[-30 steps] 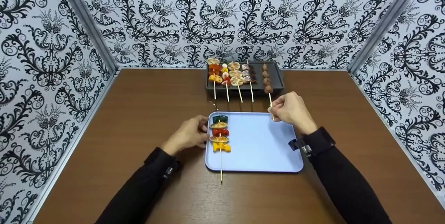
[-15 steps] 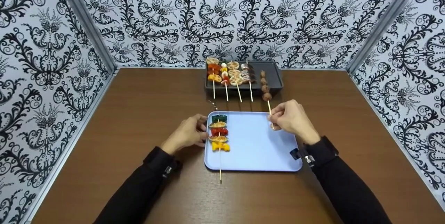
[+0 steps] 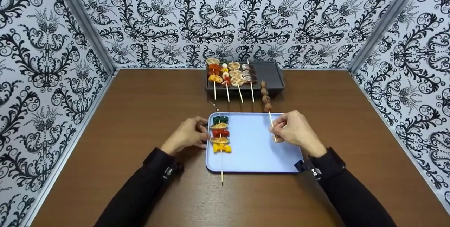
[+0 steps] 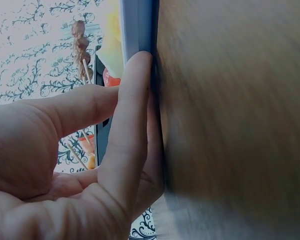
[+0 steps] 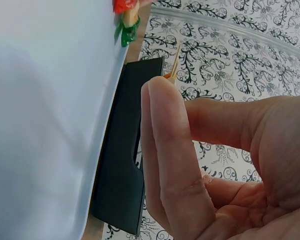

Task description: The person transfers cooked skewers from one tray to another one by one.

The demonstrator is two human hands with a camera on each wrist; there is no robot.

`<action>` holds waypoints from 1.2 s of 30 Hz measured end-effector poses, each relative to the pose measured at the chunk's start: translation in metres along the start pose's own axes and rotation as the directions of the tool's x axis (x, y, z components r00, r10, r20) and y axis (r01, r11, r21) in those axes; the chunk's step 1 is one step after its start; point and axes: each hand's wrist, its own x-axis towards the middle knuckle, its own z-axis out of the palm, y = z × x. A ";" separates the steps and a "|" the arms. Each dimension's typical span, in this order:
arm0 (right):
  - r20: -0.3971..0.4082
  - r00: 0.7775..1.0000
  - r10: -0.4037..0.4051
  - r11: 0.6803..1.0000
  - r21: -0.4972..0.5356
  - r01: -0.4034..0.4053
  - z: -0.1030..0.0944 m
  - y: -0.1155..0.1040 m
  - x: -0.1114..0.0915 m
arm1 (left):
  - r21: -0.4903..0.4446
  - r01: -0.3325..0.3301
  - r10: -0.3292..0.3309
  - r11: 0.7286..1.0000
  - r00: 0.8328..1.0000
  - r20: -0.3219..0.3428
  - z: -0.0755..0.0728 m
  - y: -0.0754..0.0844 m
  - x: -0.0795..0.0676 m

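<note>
My right hand [image 3: 293, 126] pinches the bare wooden end of a skewer with brown meatballs [image 3: 266, 99]. Its stick overlaps the tray's upper right part in the head view, while the meatballs lie beyond the far rim. From the right wrist, the pinching fingers [image 5: 170, 135] hide the stick. At the light blue tray [image 3: 253, 163], my left hand [image 3: 188, 133] rests its fingertips against the left edge; the left wrist view has a straight finger [image 4: 130, 115] along that side. A vegetable skewer [image 3: 220, 133] with green, red and yellow pieces lies along the tray's left side.
Behind the tray stands a dark grill plate [image 3: 269, 74]. Several skewers [image 3: 232, 75] lie on its left and middle, sticks jutting toward me. Patterned panels [image 3: 197, 26] enclose the brown table [image 3: 147, 89] at the back and sides.
My right hand has drawn the meatball skewer off the grill plate, toward me, bringing its stick farther over the tray. My left hand stays at the tray's edge.
</note>
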 end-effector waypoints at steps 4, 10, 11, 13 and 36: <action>-0.001 1.000 -0.006 1.000 -0.015 0.006 0.004 0.002 -0.005 | -0.010 -0.001 0.001 1.000 1.000 -0.003 0.001 0.000 -0.001; 0.003 0.999 -0.034 0.999 -0.018 0.034 0.007 0.002 -0.014 | -0.026 -0.003 0.003 1.000 1.000 -0.004 0.002 0.001 -0.004; 0.004 0.999 -0.039 0.999 -0.019 0.039 0.008 0.002 -0.016 | -0.029 -0.004 0.003 1.000 1.000 -0.004 0.002 0.002 -0.004; 0.004 0.999 -0.044 0.999 -0.017 0.044 0.009 0.001 -0.019 | -0.031 -0.003 0.003 1.000 1.000 -0.008 0.002 0.002 -0.004; 0.075 0.997 -0.009 0.999 -0.050 0.013 0.025 0.004 -0.039 | -0.003 0.001 -0.001 1.000 1.000 -0.027 0.004 0.005 -0.006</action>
